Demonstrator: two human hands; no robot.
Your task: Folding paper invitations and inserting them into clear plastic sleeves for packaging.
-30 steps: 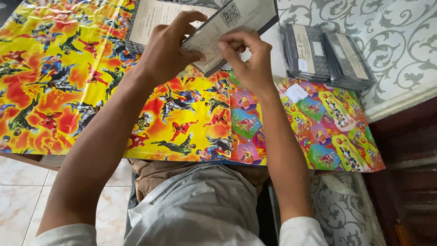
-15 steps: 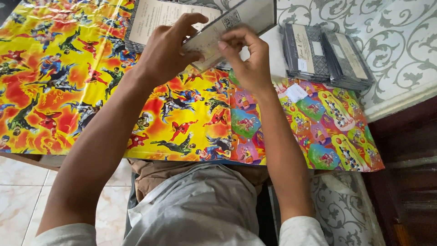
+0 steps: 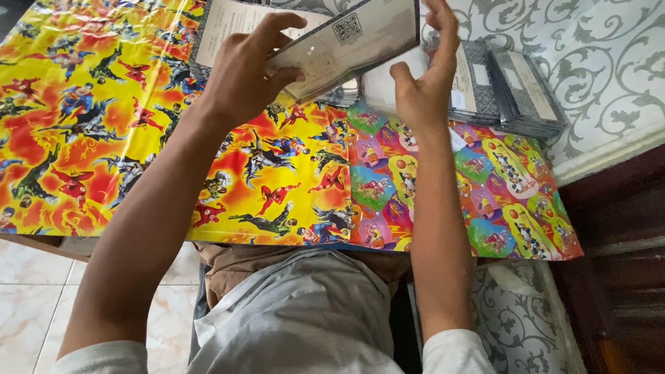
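The person holds a flat grey booklet (image 3: 346,43) up over the far part of the tabletop (image 3: 609,62), above the bright wrapping paper. The left hand (image 3: 242,69) has its grip closed on the booklet's left end, thumb beneath and fingers curled over the upper edge. The right hand (image 3: 426,79) stands at the booklet's right end, its fingers raised along that edge and the thumb tucked behind; whether it truly pinches the cover or only steadies it I cannot tell. The booklet's long axis runs left to right between both hands, tilted up toward the right, so each hand is equally close to it. Beneath lie the yellow cartoon-hero sheet (image 3: 104,125) and a multicoloured sheet (image 3: 499,187), and to the far right a stack of similar grey booklets (image 3: 519,90).
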